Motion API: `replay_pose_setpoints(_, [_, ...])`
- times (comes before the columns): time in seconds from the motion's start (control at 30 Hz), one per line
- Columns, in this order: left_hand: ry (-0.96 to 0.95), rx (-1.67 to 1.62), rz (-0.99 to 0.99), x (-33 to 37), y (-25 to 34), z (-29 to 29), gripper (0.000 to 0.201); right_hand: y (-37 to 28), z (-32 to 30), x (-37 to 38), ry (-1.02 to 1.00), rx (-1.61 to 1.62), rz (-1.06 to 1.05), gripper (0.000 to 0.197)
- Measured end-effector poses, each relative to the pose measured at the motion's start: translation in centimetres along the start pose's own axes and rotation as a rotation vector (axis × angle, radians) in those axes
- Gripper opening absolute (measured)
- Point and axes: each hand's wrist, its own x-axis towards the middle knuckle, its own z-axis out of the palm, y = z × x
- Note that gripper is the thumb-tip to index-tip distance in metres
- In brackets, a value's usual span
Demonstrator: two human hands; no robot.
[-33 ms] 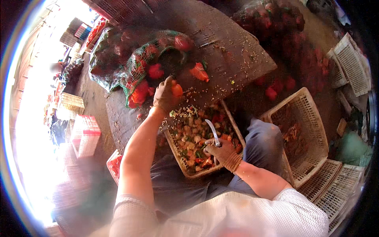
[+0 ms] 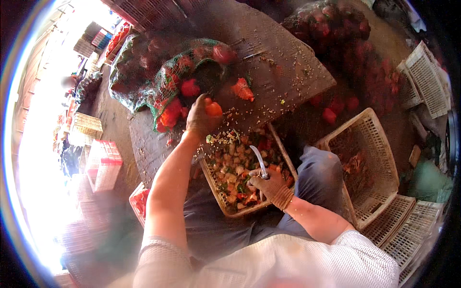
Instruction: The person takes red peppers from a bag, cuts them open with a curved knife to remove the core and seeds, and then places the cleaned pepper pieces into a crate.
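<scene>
An orange-red pepper (image 2: 214,109) sits near the centre of the frame on the counter (image 2: 283,57), against my gloved left hand (image 2: 198,119); from my remote post I cannot tell whether the fingers grip it. At lower centre, the fingers of my gloved right hand (image 2: 274,185) are closed around a curved knife (image 2: 259,159) above a crate (image 2: 282,146) heaped with pale and red pieces (image 2: 235,168). Plenty looks done, I judge; still left are a loose red pepper (image 2: 242,90), upper centre, and a green mesh sack (image 2: 137,98) of red peppers (image 2: 223,54), upper left.
</scene>
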Motion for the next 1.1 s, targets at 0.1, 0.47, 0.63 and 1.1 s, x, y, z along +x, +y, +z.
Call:
replay_pose_setpoints(0.1, [0.118,-0.746,-0.401,-3.2,1.5,-0.8,0.082,0.4,0.1,-0.3,0.013,0.028,-0.123,0.031])
replay_pose_setpoints(0.47, [0.144,-0.748,-0.104,-19.7,11.3,-0.6,0.121,-0.8,0.1,-4.8,-0.104,-0.199,-0.433,0.03])
replay_pose_setpoints(0.63, [-0.005,-0.262,0.016,-22.7,15.0,-2.0,0.131,1.1,0.8,-6.8,-0.198,-0.289,-0.279,0.024])
replay_pose_setpoints(1.1, [0.452,-0.776,-0.343,-23.0,17.2,-5.1,0.06,-0.7,5.9,-6.4,-0.127,-1.033,-0.829,0.025])
